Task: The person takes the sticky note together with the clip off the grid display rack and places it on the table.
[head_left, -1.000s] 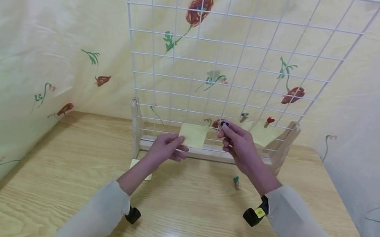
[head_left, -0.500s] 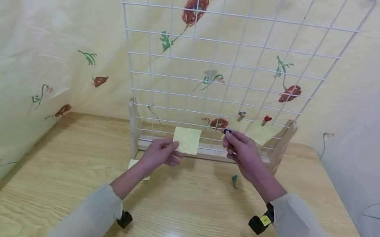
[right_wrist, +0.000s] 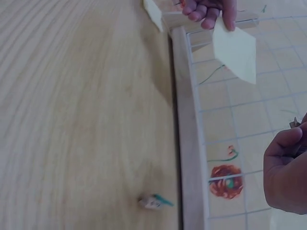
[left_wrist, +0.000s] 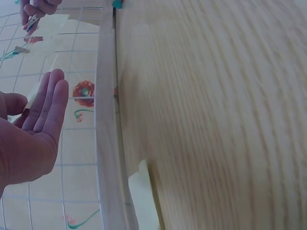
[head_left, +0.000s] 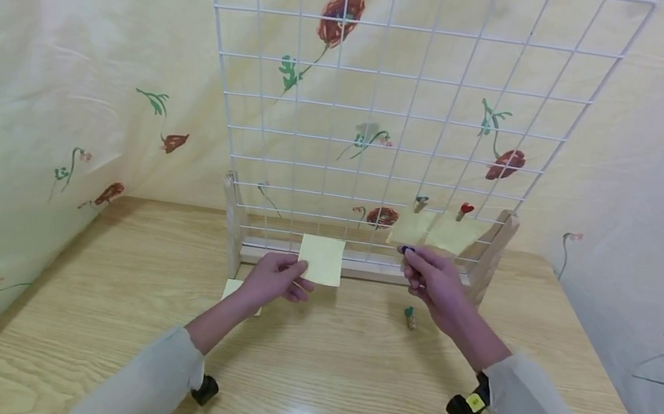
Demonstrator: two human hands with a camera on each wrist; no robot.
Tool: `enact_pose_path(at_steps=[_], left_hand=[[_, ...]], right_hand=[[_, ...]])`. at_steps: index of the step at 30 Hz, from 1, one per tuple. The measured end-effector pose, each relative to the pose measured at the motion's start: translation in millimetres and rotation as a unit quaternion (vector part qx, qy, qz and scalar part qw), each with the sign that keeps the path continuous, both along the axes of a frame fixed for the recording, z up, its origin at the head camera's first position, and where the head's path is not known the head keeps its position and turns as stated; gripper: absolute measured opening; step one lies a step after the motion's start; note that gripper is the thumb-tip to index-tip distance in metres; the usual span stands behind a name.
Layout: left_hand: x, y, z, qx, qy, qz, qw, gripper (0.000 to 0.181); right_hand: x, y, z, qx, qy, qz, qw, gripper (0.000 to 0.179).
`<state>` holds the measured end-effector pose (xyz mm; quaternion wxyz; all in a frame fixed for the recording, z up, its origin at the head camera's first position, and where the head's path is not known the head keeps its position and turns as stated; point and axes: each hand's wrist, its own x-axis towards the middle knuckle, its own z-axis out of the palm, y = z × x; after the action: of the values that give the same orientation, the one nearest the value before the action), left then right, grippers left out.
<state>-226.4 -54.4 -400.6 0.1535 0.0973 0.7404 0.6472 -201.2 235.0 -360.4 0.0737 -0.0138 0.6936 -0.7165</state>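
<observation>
My left hand [head_left: 275, 279] pinches a pale yellow square paper note [head_left: 323, 261] between thumb and fingers, in front of the lower part of a white wire grid [head_left: 352, 143]. In the right wrist view the note [right_wrist: 234, 50] hangs tilted from that hand. My right hand [head_left: 434, 281] pinches a small clothespin with a dark blue top [head_left: 406, 250], apart from the grid. Just above it two yellow notes, a left one [head_left: 410, 226] and a right one [head_left: 454, 235], hang on the grid under a blue-topped clothespin [head_left: 420, 203] and a red heart clothespin [head_left: 465, 211].
A teal-topped clothespin [head_left: 410, 318] lies on the wooden table [head_left: 339, 367] right of centre. More yellow paper [head_left: 233, 287] lies by the grid's left foot, partly behind my left arm. Wooden stands [head_left: 489, 257] hold the grid up. Floral cloth [head_left: 64, 85] hangs around the table.
My left hand has drawn the note down and away from the grid. The right hand with the clothespin has moved down and slightly right, uncovering more of the hanging notes.
</observation>
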Motion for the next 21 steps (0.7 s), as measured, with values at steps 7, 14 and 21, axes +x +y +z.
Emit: enact_pose_path(at_steps=[7, 14, 21], left_hand=[[3.1, -3.2, -7.1, -0.014, -0.005, -0.008, 0.9999, 0.023], [5.4, -5.1, -15.6, -0.038, -0.005, -0.004, 0.9992, 0.022], [6.9, -6.3, -22.8, -0.057, -0.010, -0.015, 0.9982, 0.026]], right_hand=[[4.3, 10.1, -16.7, 0.018, -0.021, -0.007, 0.9996, 0.026], [9.5, 20.6, -27.6, 0.040, -0.040, -0.029, 0.9980, 0.034], [13.8, 33.5, -40.2, 0.062, -0.058, -0.037, 0.9957, 0.042]])
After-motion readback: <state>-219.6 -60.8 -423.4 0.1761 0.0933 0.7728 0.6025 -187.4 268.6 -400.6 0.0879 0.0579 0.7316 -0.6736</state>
